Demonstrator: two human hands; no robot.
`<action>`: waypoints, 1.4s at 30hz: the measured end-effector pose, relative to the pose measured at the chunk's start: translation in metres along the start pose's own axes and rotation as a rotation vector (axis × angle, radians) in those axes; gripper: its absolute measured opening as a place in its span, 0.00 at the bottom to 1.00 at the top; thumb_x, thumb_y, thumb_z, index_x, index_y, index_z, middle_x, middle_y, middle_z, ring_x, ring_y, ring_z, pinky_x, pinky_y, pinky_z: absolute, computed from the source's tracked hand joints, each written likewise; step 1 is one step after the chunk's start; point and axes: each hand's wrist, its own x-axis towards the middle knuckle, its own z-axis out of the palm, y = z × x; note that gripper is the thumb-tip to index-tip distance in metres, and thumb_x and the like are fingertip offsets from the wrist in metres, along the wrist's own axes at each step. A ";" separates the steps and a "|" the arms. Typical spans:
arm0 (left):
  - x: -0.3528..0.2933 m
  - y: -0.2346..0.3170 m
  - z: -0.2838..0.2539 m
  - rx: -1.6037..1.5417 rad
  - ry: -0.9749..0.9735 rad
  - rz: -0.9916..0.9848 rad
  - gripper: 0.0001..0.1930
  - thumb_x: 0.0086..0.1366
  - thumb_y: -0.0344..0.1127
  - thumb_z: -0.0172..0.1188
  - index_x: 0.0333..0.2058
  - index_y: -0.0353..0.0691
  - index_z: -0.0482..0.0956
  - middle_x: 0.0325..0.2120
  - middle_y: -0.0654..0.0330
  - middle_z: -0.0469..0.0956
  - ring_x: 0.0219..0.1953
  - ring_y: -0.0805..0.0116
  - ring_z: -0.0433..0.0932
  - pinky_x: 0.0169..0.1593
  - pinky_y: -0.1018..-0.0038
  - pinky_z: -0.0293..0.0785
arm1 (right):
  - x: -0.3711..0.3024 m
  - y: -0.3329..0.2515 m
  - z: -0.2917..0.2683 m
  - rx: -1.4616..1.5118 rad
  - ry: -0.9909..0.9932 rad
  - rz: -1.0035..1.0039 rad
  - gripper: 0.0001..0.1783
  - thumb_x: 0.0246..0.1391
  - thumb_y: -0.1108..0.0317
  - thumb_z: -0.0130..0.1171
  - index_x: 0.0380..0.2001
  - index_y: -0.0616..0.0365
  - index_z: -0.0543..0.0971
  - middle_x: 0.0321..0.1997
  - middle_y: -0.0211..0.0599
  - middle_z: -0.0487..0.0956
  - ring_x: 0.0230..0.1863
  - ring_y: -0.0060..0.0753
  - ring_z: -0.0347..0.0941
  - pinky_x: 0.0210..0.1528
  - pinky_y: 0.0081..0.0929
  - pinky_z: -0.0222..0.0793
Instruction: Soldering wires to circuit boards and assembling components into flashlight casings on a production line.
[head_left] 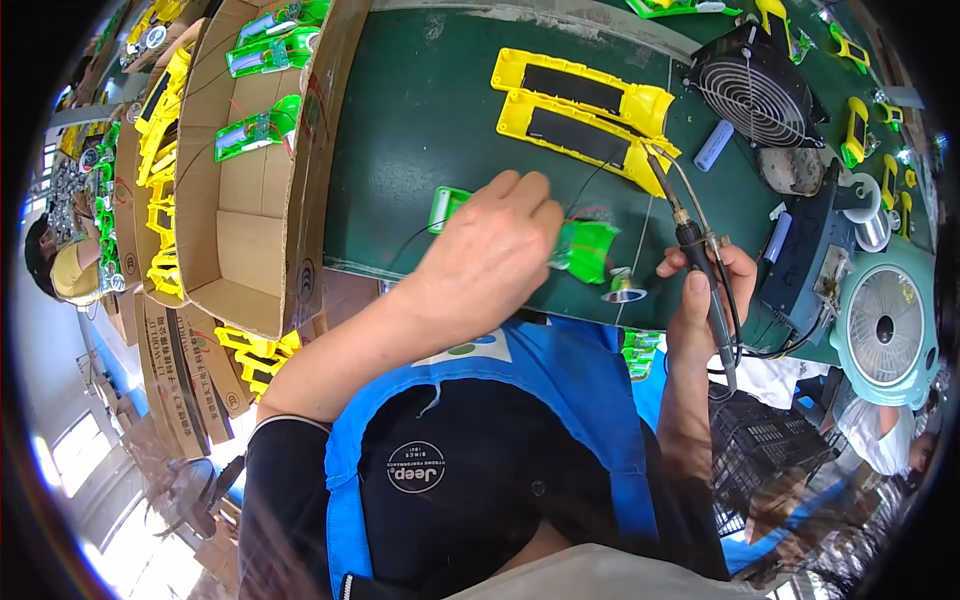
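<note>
Two-handed bench work: one soldering iron in hand, one green casing at the near edge

One green casing (592,250) is found close to the near edge of the table (420,110), partly covered by the left hand (505,235). The fingers of that hand are bent and blurred; whether the casing is gripped or only touched cannot be told. One soldering iron (690,236) is held in the right hand (708,290), closed around its handle, with the tip directed toward the far edge. The tip is seen at the right end of the nearer of two yellow casings (580,137); contact cannot be confirmed. One round reflector (625,291) is noted at the near edge, between the hands.

Toward the right edge, two loose blue cells (713,146), one blue box-shaped unit (805,260) and one wire spool (868,215) are counted. One black fan (752,90) is placed toward the far right corner. At the left edge, three green housings (258,132) are visible in one cardboard box (255,245).
</note>
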 end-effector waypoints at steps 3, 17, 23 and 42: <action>-0.012 -0.027 -0.023 -0.329 -0.059 -0.144 0.09 0.53 0.28 0.62 0.31 0.34 0.71 0.30 0.52 0.71 0.30 0.58 0.74 0.33 0.66 0.71 | 0.009 -0.001 0.001 -0.044 -0.041 -0.109 0.19 0.56 0.66 0.59 0.45 0.60 0.64 0.36 0.45 0.76 0.36 0.34 0.77 0.44 0.29 0.71; 0.012 -0.053 -0.009 -0.866 0.119 -0.399 0.07 0.59 0.24 0.57 0.35 0.29 0.79 0.26 0.64 0.78 0.28 0.84 0.74 0.33 0.86 0.70 | 0.033 0.030 0.022 -0.317 -0.162 -0.302 0.16 0.50 0.76 0.63 0.41 0.61 0.71 0.36 0.40 0.75 0.35 0.30 0.75 0.41 0.23 0.71; 0.011 -0.063 -0.025 -0.894 -0.125 -0.488 0.09 0.56 0.28 0.59 0.34 0.28 0.80 0.24 0.60 0.79 0.27 0.78 0.75 0.33 0.80 0.72 | 0.015 0.015 0.007 -0.257 -0.147 -0.203 0.19 0.52 0.66 0.65 0.42 0.61 0.69 0.35 0.40 0.76 0.37 0.29 0.74 0.43 0.25 0.70; 0.059 -0.061 -0.008 0.203 -0.150 0.268 0.03 0.58 0.30 0.57 0.27 0.39 0.75 0.31 0.61 0.69 0.40 0.64 0.70 0.43 0.69 0.65 | 0.039 0.003 0.004 0.021 -0.154 0.407 0.09 0.56 0.71 0.56 0.36 0.65 0.71 0.24 0.40 0.76 0.22 0.24 0.73 0.25 0.19 0.70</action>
